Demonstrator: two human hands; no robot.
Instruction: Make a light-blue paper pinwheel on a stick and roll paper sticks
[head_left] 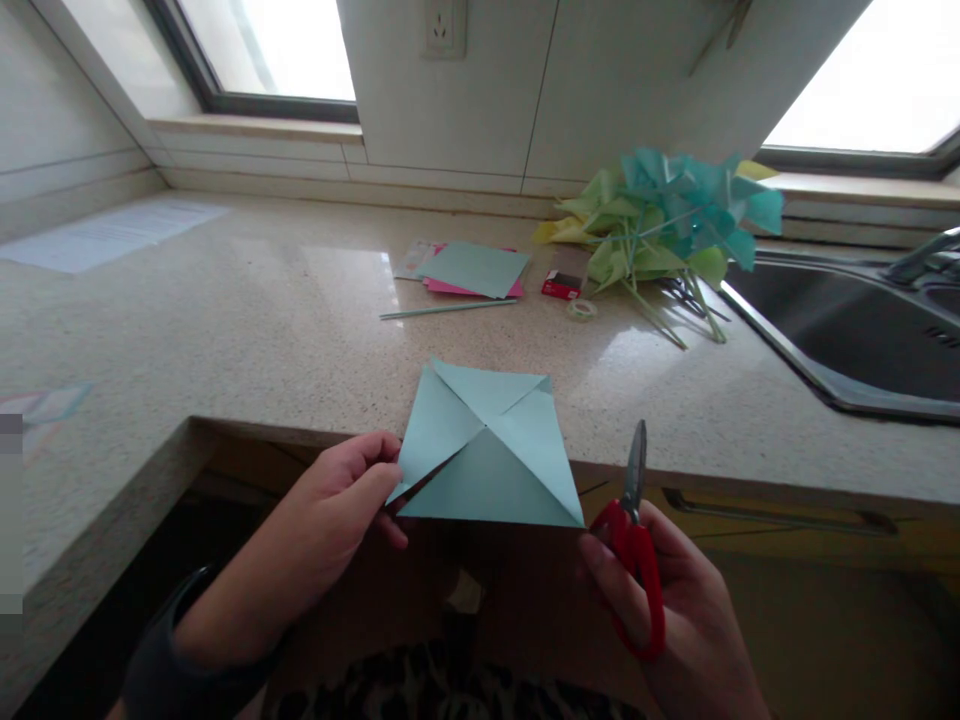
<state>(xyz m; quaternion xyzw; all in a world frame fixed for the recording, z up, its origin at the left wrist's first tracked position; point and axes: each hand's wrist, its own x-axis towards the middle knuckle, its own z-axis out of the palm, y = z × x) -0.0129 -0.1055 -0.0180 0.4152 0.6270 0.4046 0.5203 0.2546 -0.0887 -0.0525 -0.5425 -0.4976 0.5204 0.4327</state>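
Observation:
A light blue-green square sheet of paper (pixel 517 482) juts over the counter's front edge. Slits run from its corners toward the middle, and a small dark dot marks the centre. My left hand (pixel 337 505) pinches the sheet at its lower left side, by a slit that gapes slightly. In my right hand (pixel 686 600) is a pair of scissors (pixel 637 560) with red handles, its blades together and pointing up. The scissors are just right of the paper's lower right corner, and my right thumb is close to that corner.
On the speckled counter (pixel 285 300) lie stacked coloured paper sheets (pixel 476 268), a thin green stick (pixel 450 310), a small red box (pixel 562 284) and a tape roll (pixel 582 310). Paper pinwheels (pixel 675 210) are bunched beside the sink (pixel 847 330). Printed sheets (pixel 112 230) lie far left.

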